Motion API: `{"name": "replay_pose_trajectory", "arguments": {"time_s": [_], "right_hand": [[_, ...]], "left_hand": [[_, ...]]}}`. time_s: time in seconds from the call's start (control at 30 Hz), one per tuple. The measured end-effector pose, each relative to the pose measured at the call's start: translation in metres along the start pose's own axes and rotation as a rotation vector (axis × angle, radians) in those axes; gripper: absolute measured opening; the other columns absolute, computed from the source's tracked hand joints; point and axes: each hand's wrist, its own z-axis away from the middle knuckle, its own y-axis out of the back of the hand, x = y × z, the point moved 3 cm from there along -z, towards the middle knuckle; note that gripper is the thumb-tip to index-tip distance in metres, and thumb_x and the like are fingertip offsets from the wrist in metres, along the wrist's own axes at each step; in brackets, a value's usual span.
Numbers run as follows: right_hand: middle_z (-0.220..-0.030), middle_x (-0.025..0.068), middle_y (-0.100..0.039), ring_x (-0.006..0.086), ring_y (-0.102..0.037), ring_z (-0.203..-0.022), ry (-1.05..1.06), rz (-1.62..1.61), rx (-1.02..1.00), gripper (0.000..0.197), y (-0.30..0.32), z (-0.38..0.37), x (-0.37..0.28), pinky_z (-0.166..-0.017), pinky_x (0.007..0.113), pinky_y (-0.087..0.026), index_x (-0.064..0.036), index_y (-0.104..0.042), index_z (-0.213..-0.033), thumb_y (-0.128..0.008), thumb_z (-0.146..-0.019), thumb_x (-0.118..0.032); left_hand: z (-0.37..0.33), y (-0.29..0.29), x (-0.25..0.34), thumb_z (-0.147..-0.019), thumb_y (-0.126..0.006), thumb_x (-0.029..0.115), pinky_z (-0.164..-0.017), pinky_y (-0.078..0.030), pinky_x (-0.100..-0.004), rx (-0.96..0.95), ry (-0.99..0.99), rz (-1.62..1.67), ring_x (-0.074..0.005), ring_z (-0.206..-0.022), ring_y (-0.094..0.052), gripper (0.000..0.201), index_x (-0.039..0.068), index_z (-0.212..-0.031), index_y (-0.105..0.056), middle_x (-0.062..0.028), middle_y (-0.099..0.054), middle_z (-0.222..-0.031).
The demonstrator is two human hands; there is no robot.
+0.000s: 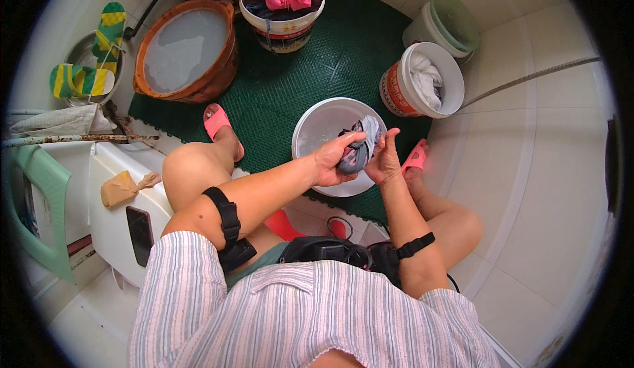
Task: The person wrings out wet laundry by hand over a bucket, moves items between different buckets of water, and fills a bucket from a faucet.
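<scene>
My left hand [333, 161] is closed round a bunched piece of grey, dark and pink patterned cloth [360, 151]. Thumb raised and apart, my right hand [384, 160] is beside the cloth's right end, palm turned toward it. Its other fingers are partly hidden there, and I cannot tell how firmly they touch the cloth. Both hands are above a white round tub [300, 133], which looks to have some water in it. The cloth and my hands hide part of its inside.
A brown basin [142, 80] of cloudy water stands far left. Beside it, a bucket [281, 41] is heaped with dark and pink clothes. At right are a bucket [396, 87] with white cloth and a pale green bucket [422, 31]. Green matting [271, 104] covers the floor.
</scene>
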Motion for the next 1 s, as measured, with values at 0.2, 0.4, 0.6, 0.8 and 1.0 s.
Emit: {"name": "replay_pose_trajectory", "arguments": {"time_s": [0.2, 0.4, 0.6, 0.8, 1.0], "right_hand": [[-0.09, 0.006, -0.048, 0.0192, -0.05, -0.086, 0.162, 0.149, -0.067, 0.06, -0.031, 0.0, -0.021, -0.074, 0.031, -0.042, -0.0078, -0.035, -0.115, -0.057, -0.068, -0.038], [-0.083, 0.003, -0.05, 0.0094, -0.048, -0.075, 0.097, 0.537, 0.005, 0.039, -0.048, 0.006, -0.043, -0.067, 0.022, -0.041, -0.0039, -0.047, -0.103, -0.06, -0.069, -0.015], [-0.105, 0.0109, -0.045, 0.0195, -0.043, -0.097, 0.17, 0.468, -0.117, 0.051, -0.048, 0.002, -0.05, -0.081, 0.032, -0.036, -0.005, -0.037, -0.112, -0.05, -0.074, -0.037], [-0.111, 0.0119, -0.039, 0.0299, -0.038, -0.104, 0.161, 0.035, -0.3, 0.083, -0.038, 0.009, -0.033, -0.085, 0.041, -0.034, -0.011, -0.023, -0.12, -0.058, -0.056, -0.051], [-0.082, 0.0085, -0.049, 0.0237, -0.049, -0.08, 0.039, 0.155, -0.139, 0.025, -0.031, 0.005, -0.047, -0.07, 0.035, -0.043, -0.0066, -0.042, -0.082, -0.06, -0.066, -0.016]], "left_hand": [[0.003, -0.008, -0.006, -0.072, -0.052, 0.037, -0.053, -0.044, -0.0235, -0.078, 0.091, 0.122, -0.0143, -0.065, -0.051, 0.031, 0.007, -0.081, -0.051, -0.0052, -0.053, -0.07], [0.005, -0.015, -0.003, -0.072, -0.056, 0.032, -0.041, -0.044, -0.0195, -0.018, -0.03, -0.314, -0.0128, -0.056, -0.052, 0.032, 0.005, -0.087, -0.048, -0.0075, -0.054, -0.072], [0.004, -0.023, 0.003, -0.073, -0.053, 0.031, -0.041, -0.043, -0.0184, -0.021, -0.064, -0.232, -0.0106, -0.055, -0.052, 0.029, 0.005, -0.085, -0.049, -0.007, -0.054, -0.07], [0.005, -0.032, 0.005, -0.074, -0.05, 0.038, -0.046, -0.045, -0.0181, -0.248, 0.034, 0.185, -0.0119, -0.057, -0.052, 0.036, 0.005, -0.086, -0.05, -0.0079, -0.053, -0.071], [0.0, -0.036, -0.005, -0.074, -0.049, 0.038, -0.037, -0.04, -0.015, -0.309, 0.162, 0.089, -0.0103, -0.052, -0.047, 0.033, 0.008, -0.087, -0.045, -0.0084, -0.05, -0.071]]}}
